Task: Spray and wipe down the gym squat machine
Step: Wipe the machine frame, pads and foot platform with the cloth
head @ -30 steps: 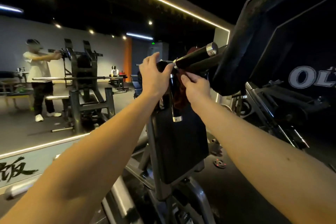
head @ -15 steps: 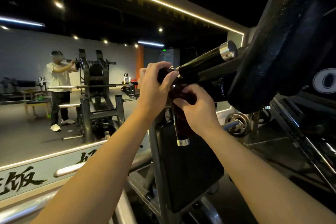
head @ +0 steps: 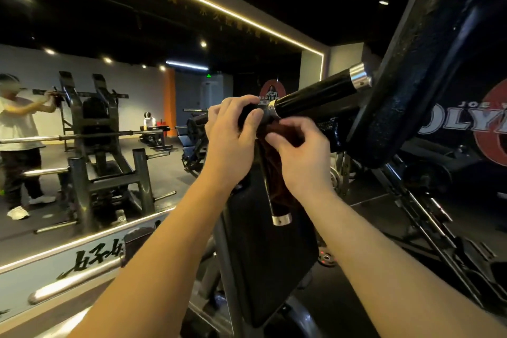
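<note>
Both hands are up at the handle junction of the black steel squat machine, right of centre. Our left hand grips the stub end of the horizontal black handle bar with chrome collars, with the fingers curled over the top and the thumb pressed on the front just beside the near collar. Our right hand sits just below the bar, fingers and thumb bent in, pinching a dark red cloth. We can't tell how much cloth is bunched inside the hand. The cloth hangs from that pinch down along a second black handle with a chrome end cap, which points downward from the same junction. The cloth touches that handle, and the cap shows below the cloth's lower edge. The hands are just beside each other; we can't tell whether they touch. Behind the bar, the machine's large black shoulder pad fills the upper right. Under the hands is the tilted black upholstered back pad. A small round weight plate lies on the dark floor near the back pad's right edge. On the left, a wall mirror reflects a person in a white shirt at a similar machine.
</note>
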A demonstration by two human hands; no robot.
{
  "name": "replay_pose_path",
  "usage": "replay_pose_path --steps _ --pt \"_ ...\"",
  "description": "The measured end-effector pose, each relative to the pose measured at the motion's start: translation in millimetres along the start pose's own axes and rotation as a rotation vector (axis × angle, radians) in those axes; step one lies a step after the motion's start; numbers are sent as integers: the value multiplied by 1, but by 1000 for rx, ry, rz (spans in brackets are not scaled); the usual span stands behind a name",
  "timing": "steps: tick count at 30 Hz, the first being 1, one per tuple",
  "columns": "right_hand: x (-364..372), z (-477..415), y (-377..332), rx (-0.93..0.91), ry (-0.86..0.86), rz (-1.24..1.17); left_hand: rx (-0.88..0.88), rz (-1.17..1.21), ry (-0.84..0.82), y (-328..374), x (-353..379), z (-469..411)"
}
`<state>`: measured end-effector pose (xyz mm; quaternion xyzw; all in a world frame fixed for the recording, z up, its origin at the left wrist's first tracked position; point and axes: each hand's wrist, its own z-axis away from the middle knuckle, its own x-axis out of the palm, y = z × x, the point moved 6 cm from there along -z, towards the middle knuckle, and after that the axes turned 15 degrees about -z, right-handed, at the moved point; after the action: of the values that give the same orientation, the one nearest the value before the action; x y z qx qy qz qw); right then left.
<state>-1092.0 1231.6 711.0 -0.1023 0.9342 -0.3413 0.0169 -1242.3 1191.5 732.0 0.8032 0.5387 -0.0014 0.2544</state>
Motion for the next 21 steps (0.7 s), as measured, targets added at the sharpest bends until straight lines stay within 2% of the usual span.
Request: replay_pose_path --steps 4,11,13,16,21 --pt "-1 6 13 34 -66 44 7 1 -21 -2 -1 -2" --pt "-37 88 42 190 -185 165 -47 56 86 3 2 3" --pt "-42 75 36 216 -141 135 -50 47 86 3 2 3" --pt "-33 25 6 76 -9 116 -48 35 66 4 0 3" --pt "3 2 17 86 -80 -9 -50 26 23 2 -2 2"
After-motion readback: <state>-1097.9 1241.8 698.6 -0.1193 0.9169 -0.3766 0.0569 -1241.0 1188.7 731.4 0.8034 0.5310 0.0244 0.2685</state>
